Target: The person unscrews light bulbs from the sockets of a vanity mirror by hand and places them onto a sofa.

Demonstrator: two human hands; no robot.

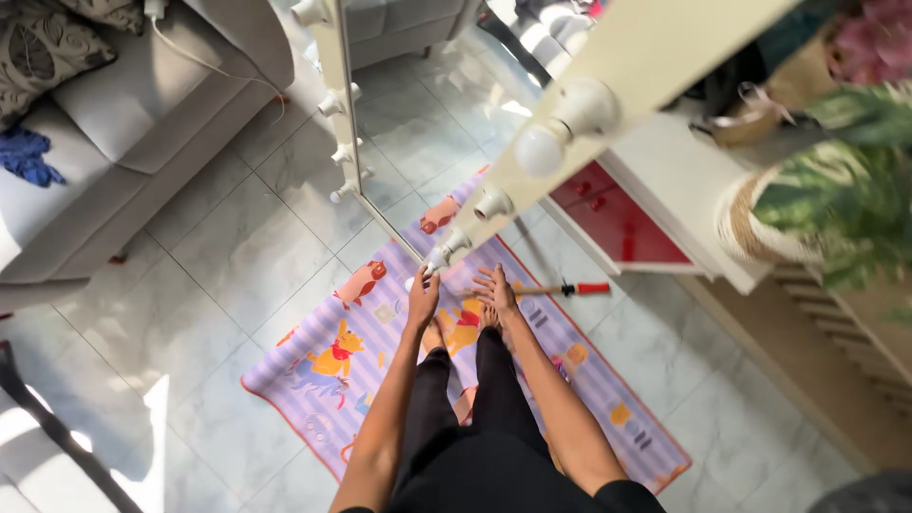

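I bend forward over my black-clad legs and bare feet on a purple striped play mat (313, 380) with cartoon animals. My left hand (423, 296) reaches the lower corner of a tall cream-framed mirror (655, 47) lined with round bulbs; its fingers are together beside the lowest bulb (439, 256), and a small white round thing (409, 283) shows at its fingertips. My right hand (496, 290) is spread, palm down, low over the mat by my toes. Just right of it lies a hammer-like tool (560, 288) with a wooden shaft and red grip.
A grey sofa (142, 104) with patterned cushions and a blue cloth (27, 157) stands at the left. On the right are a white cabinet (674, 180) with red drawer fronts, a woven basket (750, 228) with a leafy plant, and a marble-tile floor (228, 256).
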